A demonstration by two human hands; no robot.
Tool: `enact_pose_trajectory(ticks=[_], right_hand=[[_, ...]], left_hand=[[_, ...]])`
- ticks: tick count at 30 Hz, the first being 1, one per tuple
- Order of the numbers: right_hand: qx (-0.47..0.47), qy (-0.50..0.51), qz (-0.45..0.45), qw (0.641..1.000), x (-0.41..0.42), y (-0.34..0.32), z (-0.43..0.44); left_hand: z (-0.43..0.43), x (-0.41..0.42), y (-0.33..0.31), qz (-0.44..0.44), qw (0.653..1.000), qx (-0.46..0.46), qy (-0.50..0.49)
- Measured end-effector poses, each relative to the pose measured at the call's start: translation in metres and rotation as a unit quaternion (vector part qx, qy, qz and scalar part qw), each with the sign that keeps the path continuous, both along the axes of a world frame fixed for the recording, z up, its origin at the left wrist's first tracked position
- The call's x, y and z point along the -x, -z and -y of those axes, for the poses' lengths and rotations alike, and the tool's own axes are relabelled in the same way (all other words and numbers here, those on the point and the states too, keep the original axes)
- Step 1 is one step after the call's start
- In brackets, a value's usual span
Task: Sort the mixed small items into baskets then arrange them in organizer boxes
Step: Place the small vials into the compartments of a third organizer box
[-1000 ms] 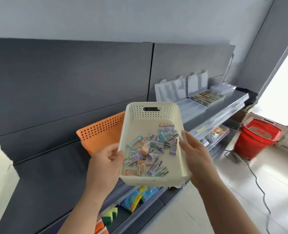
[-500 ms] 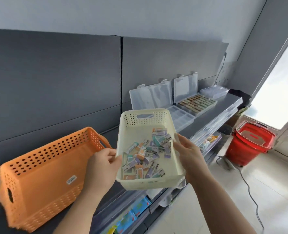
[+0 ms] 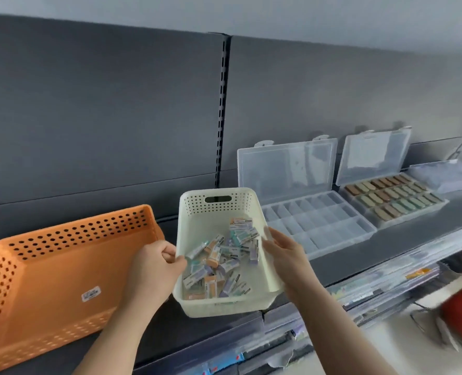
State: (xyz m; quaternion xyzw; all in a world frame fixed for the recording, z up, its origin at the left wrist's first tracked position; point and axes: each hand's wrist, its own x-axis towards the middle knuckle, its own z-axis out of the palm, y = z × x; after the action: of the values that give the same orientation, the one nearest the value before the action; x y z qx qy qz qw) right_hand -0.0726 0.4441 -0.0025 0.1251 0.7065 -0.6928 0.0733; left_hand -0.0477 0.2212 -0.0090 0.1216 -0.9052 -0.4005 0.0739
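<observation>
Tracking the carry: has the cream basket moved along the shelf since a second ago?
Yes, rightward: the cream basket covered the orange basket's right end before, and now sits clear of it, nearer the empty organizer box.

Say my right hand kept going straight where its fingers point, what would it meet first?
Your right hand grips the cream basket by its right rim; past that, probably the empty organizer box, though depth is unclear.
</observation>
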Motion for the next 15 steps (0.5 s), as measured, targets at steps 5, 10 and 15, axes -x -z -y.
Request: enact_pose_trajectory(ticks=[5, 10, 15], right_hand=[[-0.019, -0.084, 0.013, 0.996, 0.029, 0.023, -0.013], [-0.006, -0.17, 0.023, 0.985, 0.041, 0.047, -0.016], [-0.053, -0.209, -0.011, 0.976, 0.051, 0.052, -0.017]], left_hand=[[-0.017, -0.006, 0.008, 0.002, 0.995, 0.047, -0.084], [-0.019, -0.014, 0.013, 0.032, 0.985, 0.094, -0.14], [-0.017, -0.009, 0.017, 0.056, 0.978, 0.116, -0.166]])
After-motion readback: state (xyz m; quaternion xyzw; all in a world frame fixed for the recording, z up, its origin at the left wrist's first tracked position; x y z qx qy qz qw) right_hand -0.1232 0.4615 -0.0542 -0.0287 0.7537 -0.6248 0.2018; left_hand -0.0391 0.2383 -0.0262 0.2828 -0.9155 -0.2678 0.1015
